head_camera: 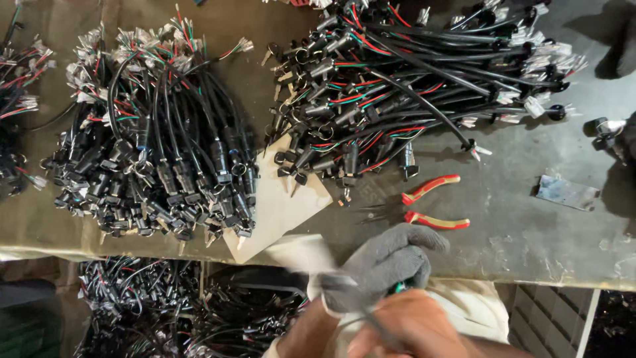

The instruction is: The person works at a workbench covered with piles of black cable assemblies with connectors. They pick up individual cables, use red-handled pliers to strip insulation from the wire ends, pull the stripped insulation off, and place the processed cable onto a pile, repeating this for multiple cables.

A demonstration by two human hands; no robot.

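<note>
Wire (371,318) inside gloved left hand's (387,265) grip

Bare table (517,245) at lower right offers passage; wire harness piles (159,146) block the upper left and centre.

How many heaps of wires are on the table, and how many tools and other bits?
Heaps of black cable assemblies with coloured wires on the table: 2
Red-and-yellow-handled pliers: 1
Pale flat cardboard sheet: 1
Small grey metal plate: 1
Total: 5
</note>
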